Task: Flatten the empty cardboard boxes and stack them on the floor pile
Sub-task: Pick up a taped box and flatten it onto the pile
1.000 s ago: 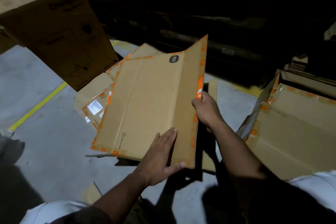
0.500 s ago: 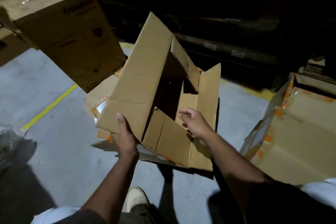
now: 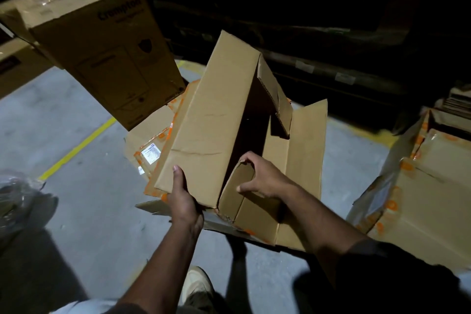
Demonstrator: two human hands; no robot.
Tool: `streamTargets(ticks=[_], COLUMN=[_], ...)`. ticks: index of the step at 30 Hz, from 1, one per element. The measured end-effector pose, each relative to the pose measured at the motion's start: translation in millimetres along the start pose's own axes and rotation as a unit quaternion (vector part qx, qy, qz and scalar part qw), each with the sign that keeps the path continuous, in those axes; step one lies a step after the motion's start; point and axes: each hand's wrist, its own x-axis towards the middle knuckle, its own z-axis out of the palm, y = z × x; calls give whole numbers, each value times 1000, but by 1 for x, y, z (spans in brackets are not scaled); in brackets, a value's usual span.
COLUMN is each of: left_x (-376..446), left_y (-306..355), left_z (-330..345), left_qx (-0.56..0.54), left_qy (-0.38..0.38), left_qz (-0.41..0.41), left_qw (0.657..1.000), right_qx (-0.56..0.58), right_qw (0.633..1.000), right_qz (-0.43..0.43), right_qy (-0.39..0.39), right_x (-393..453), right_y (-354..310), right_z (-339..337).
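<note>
I hold an opened brown cardboard box [image 3: 216, 120] in front of me, its open end facing me and its flaps spread. My left hand [image 3: 182, 196] grips the near bottom edge of its left wall, thumb on top. My right hand [image 3: 262, 177] curls around a small inner flap at the near end and bends it. Under the box lies the floor pile [image 3: 150, 145] of flattened cardboard with orange tape and a white label.
A large printed carton [image 3: 102, 43] stands tilted at the upper left, more boxes behind it. An opened box with orange tape [image 3: 420, 186] sits at the right. A yellow line [image 3: 79, 145] crosses the grey floor. Crumpled plastic [image 3: 15, 194] lies left. My shoe [image 3: 196, 285] shows below.
One second ago I held a flattened orange-taped sheet; it now lies on the pile. Since half a second ago the opened box has tilted and my right hand has closed on the inner flap.
</note>
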Motion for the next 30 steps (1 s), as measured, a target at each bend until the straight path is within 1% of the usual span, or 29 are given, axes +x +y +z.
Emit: streamTargets(ticks=[3,5,6,7,9,11,12,13,15,17,18,19,21,23,24,26,30], left_x=[8,16,20,22,20,16,13,10,4,1,1,1,2,2,1,1,3], left_y=[8,17,20,21,18,10,5,0,-7,-12,-13,-15,-18,-22,-25,-30,-36], left_z=[6,13,17,20,27,30,30,31,31,31,31,31,30,29,29,29,33], left_qx=[-3,-3,-7,-12,-19,-20,-15,-11,-1,1,-1,-5,-8,-7,-5,-2,5], left_qy=[10,13,16,22,37,32,22,9,-27,-45,-48,-48,-56,-68,-71,-78,-90], left_qz=[-16,-28,-31,-33,-34,-35,-37,-40,-46,-47,-48,-48,-51,-55,-60,-67,-71], left_qw=[1000,1000,999,999,999,999,999,999,999,998,998,998,997,996,996,995,993], right_qx=[-83,-104,-108,-102,-35,89,147,178,175,190,216,246,305,340,350,353,394], right_qw=[994,991,991,993,994,972,954,942,942,946,946,947,943,929,922,913,884], right_qz=[-28,-46,-54,-56,-40,4,28,43,55,65,76,92,119,124,120,111,101], right_qy=[63,70,54,19,-96,-217,-259,-283,-281,-254,-228,-182,-51,73,116,169,231], right_x=[-25,-47,-58,-66,-79,-89,-91,-93,-90,-80,-74,-65,-47,-25,-13,8,50], right_y=[-6,-14,-18,-20,-22,-20,-18,-15,-10,-4,-2,3,13,24,28,31,35], right_z=[-13,-12,-10,-7,-4,-4,-2,2,13,21,21,17,3,-17,-27,-48,-83])
